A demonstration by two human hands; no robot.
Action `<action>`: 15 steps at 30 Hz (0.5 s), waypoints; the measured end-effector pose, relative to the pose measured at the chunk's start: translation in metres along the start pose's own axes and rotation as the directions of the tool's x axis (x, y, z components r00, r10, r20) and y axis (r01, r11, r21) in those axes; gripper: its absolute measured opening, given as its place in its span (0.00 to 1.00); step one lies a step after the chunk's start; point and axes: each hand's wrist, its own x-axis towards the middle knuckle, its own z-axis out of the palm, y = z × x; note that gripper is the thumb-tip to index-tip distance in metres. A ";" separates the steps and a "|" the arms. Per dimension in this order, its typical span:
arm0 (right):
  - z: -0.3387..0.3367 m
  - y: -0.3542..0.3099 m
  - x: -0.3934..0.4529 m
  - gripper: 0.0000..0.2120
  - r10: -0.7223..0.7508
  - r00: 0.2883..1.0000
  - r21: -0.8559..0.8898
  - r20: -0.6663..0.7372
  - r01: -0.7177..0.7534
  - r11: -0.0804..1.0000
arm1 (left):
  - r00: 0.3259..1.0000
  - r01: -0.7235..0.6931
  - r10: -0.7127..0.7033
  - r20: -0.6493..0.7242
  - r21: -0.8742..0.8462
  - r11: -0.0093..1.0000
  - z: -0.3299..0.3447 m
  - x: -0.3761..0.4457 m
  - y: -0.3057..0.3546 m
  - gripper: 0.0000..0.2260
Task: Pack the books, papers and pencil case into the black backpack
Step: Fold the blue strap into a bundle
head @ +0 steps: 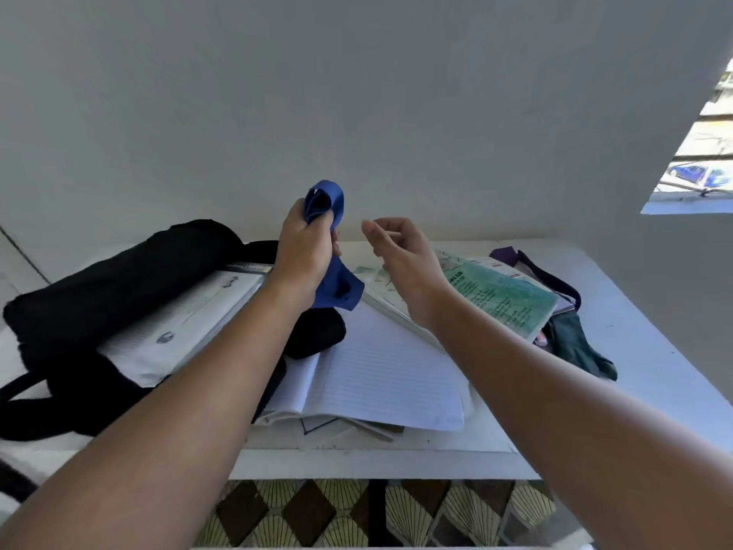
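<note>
Gripping a blue fabric pencil case (332,248), the left hand (305,248) holds it raised above the worktop (634,335), fingers curled round its middle so that one end stands up above the fist and the other hangs below the wrist. The right hand (400,256) hovers just beside it, apart from the case, fingers loosely curled and holding nothing. Below the hands, an open lined notebook (388,375) lies near the middle of the worktop toward its front edge, on top of other loose papers (349,426) whose corners stick out beneath it. The black backpack (119,271) lies on its side at the left edge, mouth toward the middle, with a white book (178,323) partly inside its opening. A green-covered book (503,299) in a clear sleeve lies tilted toward the right back part of the worktop, touching the notebook's far edge. Beyond it, near the right edge, lie a dark green cloth item (575,343) and a purple strap (543,275). A patterned floor (416,514) shows under the front edge.
</note>
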 end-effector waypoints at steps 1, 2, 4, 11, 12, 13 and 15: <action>0.011 0.002 -0.001 0.15 -0.003 1.000 0.003 -0.025 0.003 1.000 | 1.000 -0.007 0.007 -0.001 0.014 1.000 -0.012 0.003 -0.001 0.02; 0.024 0.005 -0.002 0.14 -0.004 0.999 0.000 -0.041 0.004 1.000 | 1.000 -0.015 0.015 0.009 0.026 1.000 -0.025 0.006 -0.002 0.02; 0.049 0.007 -0.003 0.12 -0.013 0.997 -0.005 -0.073 0.013 1.000 | 0.999 -0.030 0.029 0.030 0.050 0.998 -0.051 0.011 -0.004 0.02; 0.154 0.004 -0.017 0.12 -0.017 0.976 -0.009 -0.217 0.016 1.000 | 0.988 -0.016 0.007 0.155 0.053 0.998 -0.147 0.026 0.001 0.03; 0.164 0.004 -0.020 0.12 -0.013 0.974 -0.013 -0.225 0.010 1.000 | 0.985 -0.008 -0.001 0.173 0.051 0.999 -0.157 0.026 0.001 0.03; 0.172 0.003 -0.023 0.11 -0.010 0.972 -0.017 -0.233 0.006 1.000 | 0.982 -0.003 -0.007 0.186 0.050 0.999 -0.165 0.027 0.001 0.03; 0.187 0.004 -0.027 0.10 0.001 0.969 -0.018 -0.248 -0.005 1.000 | 0.982 0.000 -0.013 0.190 0.066 0.998 -0.182 0.030 -0.001 0.03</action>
